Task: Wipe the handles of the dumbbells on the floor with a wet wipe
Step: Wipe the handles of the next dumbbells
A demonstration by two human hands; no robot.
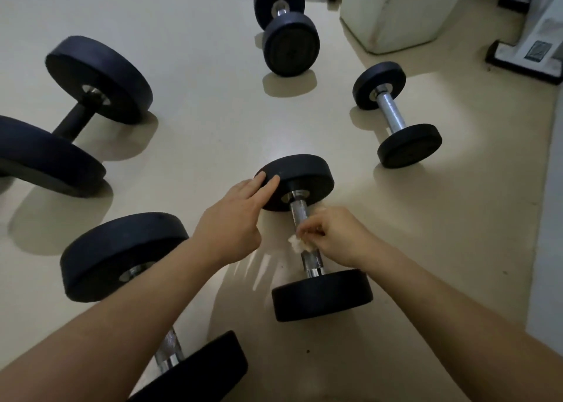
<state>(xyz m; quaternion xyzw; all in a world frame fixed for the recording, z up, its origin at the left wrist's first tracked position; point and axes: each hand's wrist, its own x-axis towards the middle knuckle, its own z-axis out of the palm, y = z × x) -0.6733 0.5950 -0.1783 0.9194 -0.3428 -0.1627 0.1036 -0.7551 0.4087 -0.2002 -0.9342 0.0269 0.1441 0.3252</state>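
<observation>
Matt black weights (pixel 297 185), shiny metal handle (pixel 298 216)

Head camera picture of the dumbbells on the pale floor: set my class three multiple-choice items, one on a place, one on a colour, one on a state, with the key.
1. The crumpled white wet wipe is: A lying loose on the floor; B against the knurled chrome handle of the central black-headed dumbbell; C on a weight head.
2. The handle of the large black dumbbell at far left is: A chrome; B red; C black.
3. The person's left grip is: A curled round a handle; B laying straight fingers on the central dumbbell's far round head; C raised clear of everything.
Key: 1 B, the wipe sits mid-handle; 2 C, that bar is dark like its heads; 3 B, fingers lie flat on the rim.
</observation>
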